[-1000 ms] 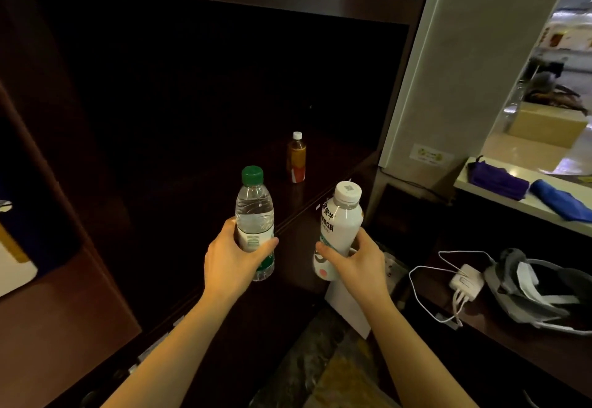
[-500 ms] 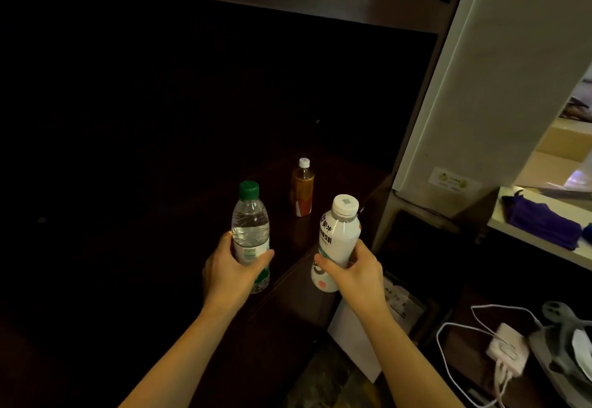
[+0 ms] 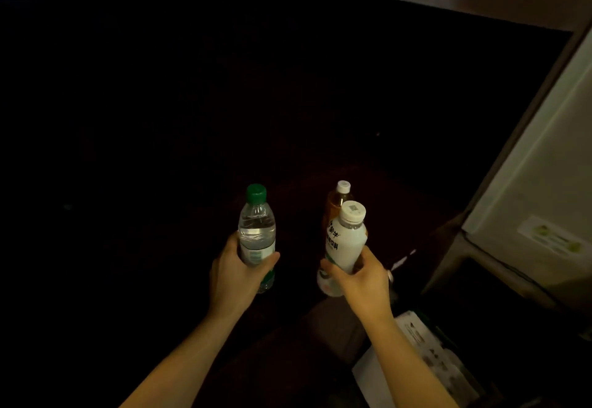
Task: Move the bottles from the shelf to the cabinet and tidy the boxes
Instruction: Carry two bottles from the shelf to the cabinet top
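Head camera looks down along two bare forearms that reach forward side by side into a very dark wooden recess. Both arms are stretched out at much the same height, wrists fairly straight, the hands well apart from each other.

The left hand (image 3: 235, 274) is wrapped around the lower half of a clear water bottle (image 3: 256, 234) with a green cap, thumb across the front of the label and fingers curled behind it. The bottle stands nearly upright in the grasp, its cap above the hand.

The right hand (image 3: 360, 279) is closed around the lower body of a white bottle (image 3: 344, 241) with a white cap and dark printed characters. That bottle leans a little to the right at the top, its base poking out below the thumb side of the hand.

Just beyond the right hand, partly hidden behind the white bottle, an amber bottle (image 3: 336, 202) with a white cap stands on the dark shelf surface (image 3: 400, 202); only its neck and shoulder show. Whether the two bottles touch cannot be told.

To the right of the right arm rises a pale panel (image 3: 538, 183) bearing a small sticker, and below that wrist lies white printed packaging (image 3: 416, 356), dim and blurred.
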Demonstrator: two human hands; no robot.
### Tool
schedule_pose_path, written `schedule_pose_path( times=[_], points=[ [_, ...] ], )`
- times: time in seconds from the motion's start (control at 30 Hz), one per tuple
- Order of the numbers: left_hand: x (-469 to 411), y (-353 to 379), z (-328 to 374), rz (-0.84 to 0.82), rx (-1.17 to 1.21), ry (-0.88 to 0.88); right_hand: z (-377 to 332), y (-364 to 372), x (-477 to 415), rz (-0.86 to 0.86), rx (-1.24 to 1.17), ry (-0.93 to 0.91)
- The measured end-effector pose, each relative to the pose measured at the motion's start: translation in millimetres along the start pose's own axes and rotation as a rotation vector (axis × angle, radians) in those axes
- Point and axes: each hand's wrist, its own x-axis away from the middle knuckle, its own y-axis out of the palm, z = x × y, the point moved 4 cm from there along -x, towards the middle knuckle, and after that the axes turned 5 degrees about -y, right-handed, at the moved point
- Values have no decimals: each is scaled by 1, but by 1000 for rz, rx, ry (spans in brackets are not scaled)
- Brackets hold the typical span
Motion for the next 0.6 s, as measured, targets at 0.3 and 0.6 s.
schedule_pose_path(
  times=[0.3,0.6],
  points=[
    [-5,-1,-6,194,-24,-54,15,33,-48,-196,-107,-52],
    [-10,-7,-16,339,-68,-128,21,81,-76,-369,-191,-112]
  ],
)
